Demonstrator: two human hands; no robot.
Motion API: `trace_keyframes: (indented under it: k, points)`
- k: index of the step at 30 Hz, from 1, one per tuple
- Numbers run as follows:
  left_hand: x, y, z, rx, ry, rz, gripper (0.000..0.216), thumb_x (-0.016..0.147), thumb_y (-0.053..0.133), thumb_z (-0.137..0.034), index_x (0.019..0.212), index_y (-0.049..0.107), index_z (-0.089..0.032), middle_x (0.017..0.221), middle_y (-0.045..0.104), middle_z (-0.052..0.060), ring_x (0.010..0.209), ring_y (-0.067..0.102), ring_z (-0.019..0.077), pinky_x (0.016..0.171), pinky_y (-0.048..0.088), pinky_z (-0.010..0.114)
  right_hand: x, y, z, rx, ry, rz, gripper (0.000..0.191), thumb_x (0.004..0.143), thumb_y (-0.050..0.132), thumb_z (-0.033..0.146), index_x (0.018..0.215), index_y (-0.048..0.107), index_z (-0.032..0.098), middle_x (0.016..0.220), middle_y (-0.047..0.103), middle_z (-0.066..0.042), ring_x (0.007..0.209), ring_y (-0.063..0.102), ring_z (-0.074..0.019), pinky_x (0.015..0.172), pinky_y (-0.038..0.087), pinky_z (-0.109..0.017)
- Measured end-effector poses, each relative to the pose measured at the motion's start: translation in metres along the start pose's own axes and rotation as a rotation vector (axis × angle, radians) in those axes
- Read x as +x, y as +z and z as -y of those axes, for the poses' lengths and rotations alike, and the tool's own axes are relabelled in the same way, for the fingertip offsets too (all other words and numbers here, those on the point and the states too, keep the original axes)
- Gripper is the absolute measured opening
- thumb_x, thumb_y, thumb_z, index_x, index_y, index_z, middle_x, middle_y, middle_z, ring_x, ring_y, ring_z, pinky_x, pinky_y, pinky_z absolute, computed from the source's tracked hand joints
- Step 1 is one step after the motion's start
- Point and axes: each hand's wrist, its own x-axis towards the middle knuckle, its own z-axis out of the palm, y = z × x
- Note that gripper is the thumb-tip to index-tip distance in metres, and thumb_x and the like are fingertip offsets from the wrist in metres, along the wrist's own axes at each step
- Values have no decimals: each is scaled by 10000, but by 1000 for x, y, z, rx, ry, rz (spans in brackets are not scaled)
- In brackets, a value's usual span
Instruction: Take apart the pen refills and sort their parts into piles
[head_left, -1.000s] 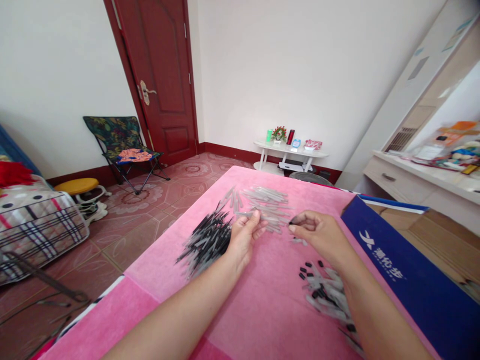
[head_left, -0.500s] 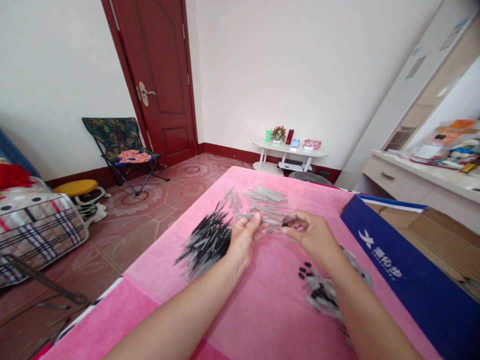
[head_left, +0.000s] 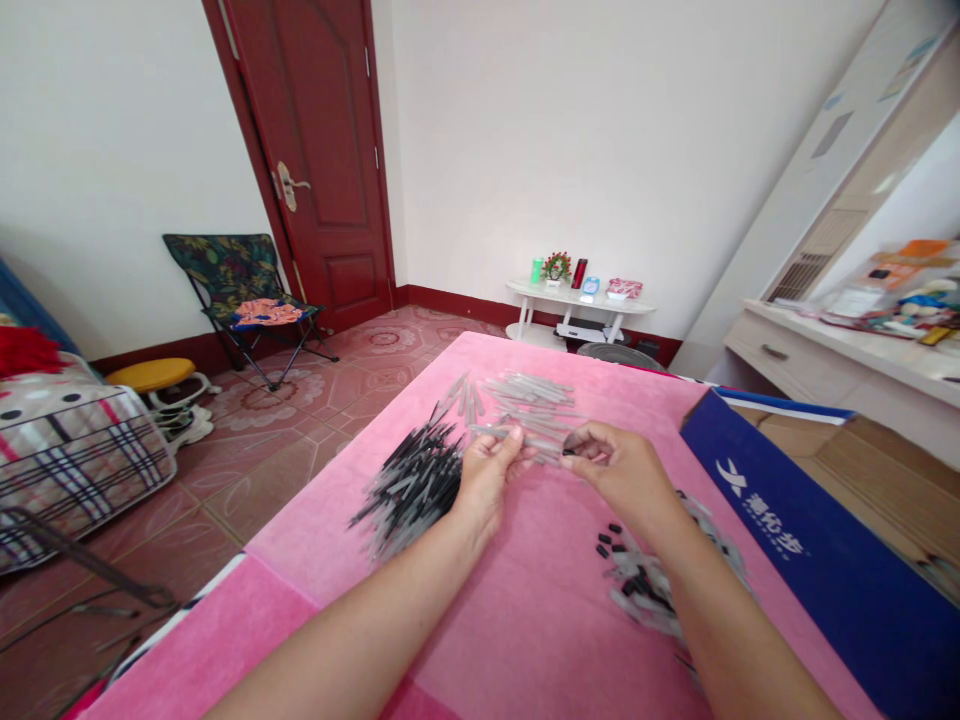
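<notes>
My left hand [head_left: 484, 478] is closed on a thin, translucent grey tube, like a pen barrel [head_left: 541, 444], pinched between thumb and fingers and pointing right. Facing it, my right hand [head_left: 626, 465] pinches a small black piece [head_left: 568, 452] near the tube's right end; whether the two touch I cannot tell. Left of my left hand lies a heap of slim black-and-grey sticks [head_left: 409, 485]. Beyond both hands, loose translucent tubes [head_left: 532, 388] are spread on the pink cloth [head_left: 525, 600]. Under my right forearm sit small black pieces and clear plastic parts [head_left: 637, 580], partly hidden.
A blue cardboard box [head_left: 795, 540] stands open along the table's right side. Past the table are a low white stand [head_left: 585, 297], a folding chair [head_left: 240, 290] and a red door [head_left: 322, 160]. A cluttered dresser [head_left: 847, 350] is at the right.
My right hand has shifted very slightly left with the black piece. My left hand keeps the tube in almost the same place.
</notes>
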Motion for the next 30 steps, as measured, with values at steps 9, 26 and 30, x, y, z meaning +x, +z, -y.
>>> trace_keyframes:
  k: [9,26,30]
  points:
    - [1,-1,2,-6,12,-5,282,612,699,-323,739,547,-122,694,620,20,606,606,98,563,477,184,-1,0,-1,0,-7,5,95,610,591,199,698,600,166,621,611,-1,552,544,-120,537,418,-228]
    - [-1,0,1,-9,23,7,271,606,701,-321,718,550,-126,675,620,14,596,608,103,554,474,187,-1,-2,-2,-38,-5,-16,149,612,598,211,756,600,171,671,629,-1,583,563,-123,560,427,-234]
    - [-1,0,2,-11,24,2,281,594,708,-327,716,554,-126,666,620,12,594,608,105,551,468,189,-1,-1,-1,-48,-7,-13,155,615,598,208,767,599,177,681,627,3,585,559,-119,566,431,-234]
